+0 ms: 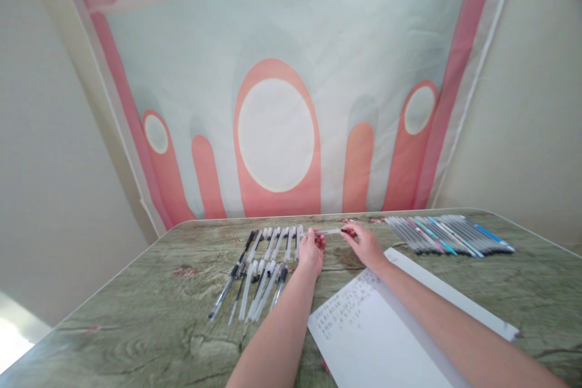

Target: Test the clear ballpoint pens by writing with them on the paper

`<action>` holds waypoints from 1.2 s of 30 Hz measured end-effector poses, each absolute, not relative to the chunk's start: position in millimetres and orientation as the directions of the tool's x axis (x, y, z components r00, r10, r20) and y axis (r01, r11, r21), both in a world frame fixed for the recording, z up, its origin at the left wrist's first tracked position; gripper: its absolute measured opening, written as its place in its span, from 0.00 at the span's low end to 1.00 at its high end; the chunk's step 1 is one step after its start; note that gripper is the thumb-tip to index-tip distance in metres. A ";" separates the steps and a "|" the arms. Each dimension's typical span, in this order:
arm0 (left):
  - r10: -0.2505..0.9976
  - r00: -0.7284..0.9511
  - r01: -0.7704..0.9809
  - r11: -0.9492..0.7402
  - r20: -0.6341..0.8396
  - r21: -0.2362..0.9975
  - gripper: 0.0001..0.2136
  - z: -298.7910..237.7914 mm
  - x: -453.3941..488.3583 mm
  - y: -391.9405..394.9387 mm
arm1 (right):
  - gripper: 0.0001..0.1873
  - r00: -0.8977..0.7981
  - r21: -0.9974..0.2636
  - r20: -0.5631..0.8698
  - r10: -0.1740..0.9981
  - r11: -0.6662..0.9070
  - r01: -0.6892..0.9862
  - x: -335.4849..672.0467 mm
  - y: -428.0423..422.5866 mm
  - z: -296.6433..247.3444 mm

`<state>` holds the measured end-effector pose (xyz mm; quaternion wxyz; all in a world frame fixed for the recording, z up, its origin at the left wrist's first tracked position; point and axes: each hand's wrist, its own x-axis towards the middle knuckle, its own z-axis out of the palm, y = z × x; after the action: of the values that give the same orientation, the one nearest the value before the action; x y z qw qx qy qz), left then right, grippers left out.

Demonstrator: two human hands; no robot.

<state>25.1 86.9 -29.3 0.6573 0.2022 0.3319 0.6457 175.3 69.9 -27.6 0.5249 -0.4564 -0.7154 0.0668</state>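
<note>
A slim clear pen [331,231] with a black end lies level between my two hands, just above the far part of the table. My left hand [312,248] is closed round its left end. The fingertips of my right hand [362,244] pinch the black end at the right. Whether that black part is a cap or a plug is too small to tell. Beside my left hand lies a row of clear and white-capped pens [275,244]. A nearer row of pens [259,291] has some with black parts, and my left forearm partly hides its right side.
White paper with handwriting [364,321] lies under my right forearm. A wide row of grey, pink, teal and blue pens [448,235] lies at the far right of the wood-grain table [150,321]. A patterned cloth [336,73] hangs behind the table.
</note>
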 end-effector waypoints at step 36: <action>0.986 -0.090 -0.698 0.040 -0.142 0.715 0.06 -31.7 24.6 87.9 | 0.13 -0.258 -0.243 0.730 0.633 0.593 0.768 179.6 66.6 -26.0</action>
<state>24.6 87.9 -31.7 0.6393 0.2156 0.3333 0.6585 179.6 66.6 -26.0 0.4172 -0.4439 -0.7889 -0.0810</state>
